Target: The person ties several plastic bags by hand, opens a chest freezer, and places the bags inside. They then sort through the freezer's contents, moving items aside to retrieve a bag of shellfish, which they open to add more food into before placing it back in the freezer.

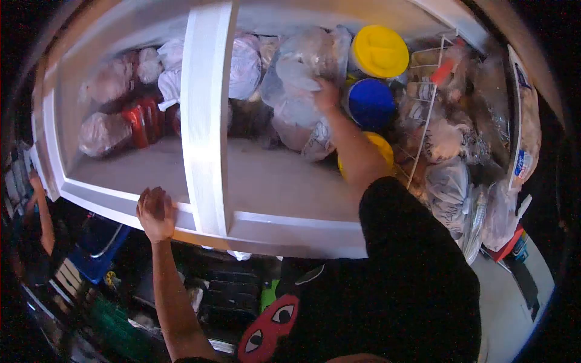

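Inside a white chest freezer (290, 227), my right hand (327, 97) reaches down to several clear plastic bags (296, 72) of frozen food. Its fingertips are blurred against the bags, so a grip cannot be made out. Just right of it stand tubs with a yellow lid (380, 51) and a blue lid (370, 103); another yellow lid (375, 151) is partly behind my forearm. My left hand (155, 213) rests on the freezer's front rim, fingers bent over the edge and a little apart, holding nothing.
A white divider (204, 121) crosses the freezer. Left of it are red bottles (144, 123) and wrapped bags (105, 134). A wire basket (431, 109) and more bags (448, 187) fill the right end. Another person's arm (42, 212) shows at far left.
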A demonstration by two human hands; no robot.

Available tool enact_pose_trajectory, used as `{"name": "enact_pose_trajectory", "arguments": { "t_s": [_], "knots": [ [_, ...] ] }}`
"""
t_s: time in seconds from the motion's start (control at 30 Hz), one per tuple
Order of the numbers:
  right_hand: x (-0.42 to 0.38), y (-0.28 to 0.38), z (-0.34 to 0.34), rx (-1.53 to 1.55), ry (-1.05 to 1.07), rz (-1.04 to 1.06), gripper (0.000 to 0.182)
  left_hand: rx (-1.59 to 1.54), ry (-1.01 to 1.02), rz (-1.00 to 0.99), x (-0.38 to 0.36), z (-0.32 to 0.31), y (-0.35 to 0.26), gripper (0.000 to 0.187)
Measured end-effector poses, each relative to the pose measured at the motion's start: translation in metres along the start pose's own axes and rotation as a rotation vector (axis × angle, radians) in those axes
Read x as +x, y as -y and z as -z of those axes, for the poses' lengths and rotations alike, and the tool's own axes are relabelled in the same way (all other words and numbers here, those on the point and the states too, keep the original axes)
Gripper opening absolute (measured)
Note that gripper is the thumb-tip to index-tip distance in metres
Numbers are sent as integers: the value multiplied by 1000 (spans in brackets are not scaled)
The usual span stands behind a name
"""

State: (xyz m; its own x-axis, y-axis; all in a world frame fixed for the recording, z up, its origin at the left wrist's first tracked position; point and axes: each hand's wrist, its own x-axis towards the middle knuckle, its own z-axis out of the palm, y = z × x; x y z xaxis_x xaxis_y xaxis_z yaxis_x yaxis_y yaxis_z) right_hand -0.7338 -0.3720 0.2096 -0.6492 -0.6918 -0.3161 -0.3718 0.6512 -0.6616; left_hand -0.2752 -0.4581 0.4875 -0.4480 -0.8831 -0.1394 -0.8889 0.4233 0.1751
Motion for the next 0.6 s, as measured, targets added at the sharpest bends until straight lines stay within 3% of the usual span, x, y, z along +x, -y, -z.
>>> {"name": "enact_pose_trajectory", "arguments": {
  "t_s": [0.03,0.1,0.2,0.3,0.57,0.6],
  "knots": [
    [11,2,16,5,121,-226,44,-15,-3,2,0,-1,1,21],
    [30,-20,34,-22,98,38,33,12,-11,-15,1,1,-3,21],
    [70,-38,45,-271,262,-60,40,13,-3,-27,0,-2,2,22],
    [89,-51,42,-462,267,84,44,28,-4,-27,2,1,-1,23],
    [94,-53,45,-416,234,-72,49,6,2,39,2,4,-6,19],
    [80,-40,48,-408,110,-5,44,-5,2,24,2,4,-5,19]
  ]
}}
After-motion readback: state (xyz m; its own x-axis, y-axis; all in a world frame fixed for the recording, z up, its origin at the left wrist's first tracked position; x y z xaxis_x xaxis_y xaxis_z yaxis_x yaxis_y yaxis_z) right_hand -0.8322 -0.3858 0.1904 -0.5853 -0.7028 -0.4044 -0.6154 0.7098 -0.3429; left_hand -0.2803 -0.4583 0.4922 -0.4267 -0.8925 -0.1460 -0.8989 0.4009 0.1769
